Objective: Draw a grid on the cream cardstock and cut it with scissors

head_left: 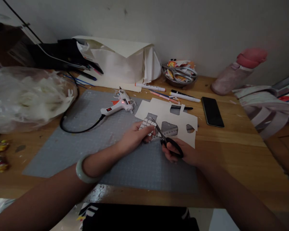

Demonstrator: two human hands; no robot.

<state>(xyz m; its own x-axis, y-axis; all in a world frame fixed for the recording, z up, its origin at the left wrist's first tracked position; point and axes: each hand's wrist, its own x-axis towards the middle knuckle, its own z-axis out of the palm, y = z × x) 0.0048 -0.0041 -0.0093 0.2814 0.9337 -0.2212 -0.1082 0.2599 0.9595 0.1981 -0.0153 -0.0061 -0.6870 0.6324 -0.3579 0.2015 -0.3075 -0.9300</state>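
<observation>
Pinched in my left hand (pixel 136 136) is a small white paper cutout (pixel 147 123) marked with dark outlines like bricks or scales. My right hand (pixel 177 150) grips black-handled scissors (pixel 172 146), whose blades reach up to the right edge of the cutout. Whether the blades are parted is too small to tell. Just behind both hands lies a white sheet of paper (pixel 188 138) with several holes cut through it. A see-through ruler (pixel 170 132) shows through one hole. Under these lies a grey gridded cutting mat (pixel 125 166).
A white glue gun (pixel 118 106) with a lit red light and black cable lies on the mat's far side. Markers (pixel 150 87), a phone (pixel 212 111), a bowl (pixel 180 84) with scissors in it and a pink bottle (pixel 236 72) stand behind. A plastic bag (pixel 26 99) fills the left.
</observation>
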